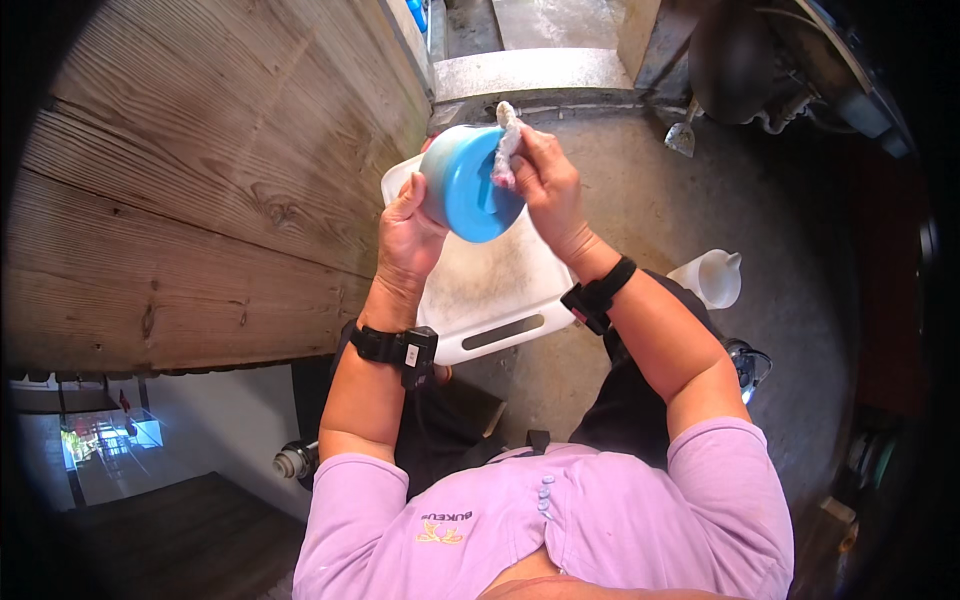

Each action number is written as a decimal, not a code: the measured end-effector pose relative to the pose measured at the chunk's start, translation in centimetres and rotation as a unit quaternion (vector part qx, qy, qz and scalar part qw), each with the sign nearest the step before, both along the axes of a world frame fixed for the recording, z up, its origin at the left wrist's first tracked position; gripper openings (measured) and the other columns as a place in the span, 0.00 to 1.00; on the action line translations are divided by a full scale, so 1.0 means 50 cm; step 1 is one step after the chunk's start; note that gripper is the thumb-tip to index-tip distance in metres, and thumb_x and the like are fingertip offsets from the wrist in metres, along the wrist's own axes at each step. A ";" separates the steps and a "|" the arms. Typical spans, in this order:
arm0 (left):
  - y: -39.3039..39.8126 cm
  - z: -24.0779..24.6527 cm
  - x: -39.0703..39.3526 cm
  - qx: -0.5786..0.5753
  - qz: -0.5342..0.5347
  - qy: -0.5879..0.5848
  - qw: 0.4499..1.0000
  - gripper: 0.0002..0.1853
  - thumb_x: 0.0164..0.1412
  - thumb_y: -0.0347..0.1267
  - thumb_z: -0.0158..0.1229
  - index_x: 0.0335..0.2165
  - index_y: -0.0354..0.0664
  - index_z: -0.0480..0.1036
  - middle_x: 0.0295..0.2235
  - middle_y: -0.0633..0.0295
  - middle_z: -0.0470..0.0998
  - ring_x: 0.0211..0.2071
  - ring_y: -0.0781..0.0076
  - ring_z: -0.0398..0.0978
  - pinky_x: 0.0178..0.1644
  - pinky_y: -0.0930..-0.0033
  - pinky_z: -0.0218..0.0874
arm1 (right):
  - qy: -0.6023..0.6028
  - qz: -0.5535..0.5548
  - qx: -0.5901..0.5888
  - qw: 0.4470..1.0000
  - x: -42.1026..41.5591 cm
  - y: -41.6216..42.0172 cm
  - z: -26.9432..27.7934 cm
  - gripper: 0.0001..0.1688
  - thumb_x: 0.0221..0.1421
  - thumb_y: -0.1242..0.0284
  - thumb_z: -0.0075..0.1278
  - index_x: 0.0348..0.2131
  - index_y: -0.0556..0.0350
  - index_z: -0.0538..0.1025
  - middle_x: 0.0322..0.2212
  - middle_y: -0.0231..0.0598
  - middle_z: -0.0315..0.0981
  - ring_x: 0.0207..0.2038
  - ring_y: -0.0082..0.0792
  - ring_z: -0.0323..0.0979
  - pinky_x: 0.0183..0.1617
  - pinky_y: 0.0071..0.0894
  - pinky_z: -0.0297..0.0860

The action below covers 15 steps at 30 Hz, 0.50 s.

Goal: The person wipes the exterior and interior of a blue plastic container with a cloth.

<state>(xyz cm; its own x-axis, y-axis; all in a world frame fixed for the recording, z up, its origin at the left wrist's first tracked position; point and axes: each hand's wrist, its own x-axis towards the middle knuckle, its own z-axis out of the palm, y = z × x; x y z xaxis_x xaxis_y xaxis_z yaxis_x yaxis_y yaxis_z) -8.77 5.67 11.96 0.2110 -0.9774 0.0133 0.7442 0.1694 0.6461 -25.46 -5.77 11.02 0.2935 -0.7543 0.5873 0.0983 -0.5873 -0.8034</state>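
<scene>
My left hand (411,238) grips a round container (444,161) with a pale side and a blue lid (469,199). The container is tilted, so its lid faces right and towards me. A crumpled whitish cloth (507,142) with a pink patch is pinched between the thumb and fingers of my right hand (551,180). It lies against the lid's right part, over the raised bar in the middle. Beneath both hands is a white plastic cutting board (491,281) with a slotted handle and dark stains across its face.
A wooden plank wall or panel (202,172) rises close on my left. On the concrete floor (630,195) to the right stands a translucent plastic jug (718,279). Farther off are a metal spatula (681,136) and a dark round pan (731,64). A pale step (532,73) lies ahead.
</scene>
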 end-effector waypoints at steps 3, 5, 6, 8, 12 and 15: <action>0.003 0.006 -0.006 -0.003 -0.057 -0.042 0.997 0.28 0.60 0.28 0.58 0.58 0.31 0.64 0.53 0.53 0.74 0.55 0.61 0.71 0.63 0.59 0.58 | -0.062 0.119 0.206 0.969 -0.009 -0.011 0.010 0.18 0.61 0.79 0.50 0.51 0.60 0.75 0.40 0.39 0.74 0.39 0.29 0.75 0.43 0.26 0.73; 0.005 0.010 -0.024 -0.005 -0.085 -0.045 0.995 0.32 0.53 0.21 0.61 0.58 0.30 0.63 0.52 0.53 0.74 0.54 0.61 0.72 0.62 0.61 0.60 | -0.017 0.141 0.243 0.959 -0.017 -0.020 0.008 0.17 0.62 0.78 0.49 0.50 0.59 0.76 0.39 0.37 0.74 0.39 0.26 0.74 0.42 0.23 0.72; 0.006 0.010 -0.036 -0.008 -0.096 -0.026 0.995 0.34 0.50 0.18 0.61 0.57 0.30 0.64 0.51 0.54 0.74 0.54 0.62 0.72 0.62 0.62 0.60 | 0.016 0.134 0.148 0.980 -0.021 -0.016 0.009 0.16 0.64 0.80 0.47 0.50 0.61 0.75 0.38 0.32 0.72 0.40 0.22 0.71 0.41 0.18 0.70; 0.004 0.004 -0.041 0.016 -0.111 0.000 0.994 0.39 0.42 0.14 0.61 0.57 0.29 0.64 0.50 0.56 0.75 0.52 0.63 0.73 0.60 0.62 0.62 | 0.037 0.128 0.083 0.988 -0.023 -0.017 0.007 0.16 0.63 0.81 0.46 0.49 0.62 0.76 0.39 0.32 0.72 0.41 0.23 0.71 0.44 0.19 0.69; 0.006 0.021 -0.067 0.072 -0.044 -0.015 0.996 0.38 0.42 0.15 0.62 0.56 0.31 0.66 0.49 0.57 0.76 0.50 0.65 0.74 0.59 0.63 0.63 | 0.030 0.157 0.059 0.985 -0.028 -0.014 0.024 0.17 0.60 0.82 0.47 0.48 0.62 0.76 0.44 0.38 0.74 0.45 0.28 0.72 0.50 0.23 0.68; 0.003 0.017 -0.072 0.079 -0.021 -0.045 0.996 0.35 0.42 0.15 0.62 0.54 0.32 0.68 0.46 0.58 0.77 0.47 0.67 0.76 0.56 0.64 0.65 | 0.049 0.132 -0.054 0.989 -0.025 -0.010 0.030 0.16 0.56 0.78 0.51 0.46 0.58 0.78 0.45 0.42 0.75 0.48 0.41 0.73 0.54 0.34 0.68</action>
<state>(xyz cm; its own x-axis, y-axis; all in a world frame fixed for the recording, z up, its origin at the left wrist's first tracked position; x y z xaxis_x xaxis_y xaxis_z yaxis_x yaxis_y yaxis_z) -12.38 5.82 12.80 0.1752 -0.9767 -0.1240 0.6867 0.0310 0.7263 -26.73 -6.26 12.51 0.5309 -0.5788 0.6190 0.1837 -0.6345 -0.7508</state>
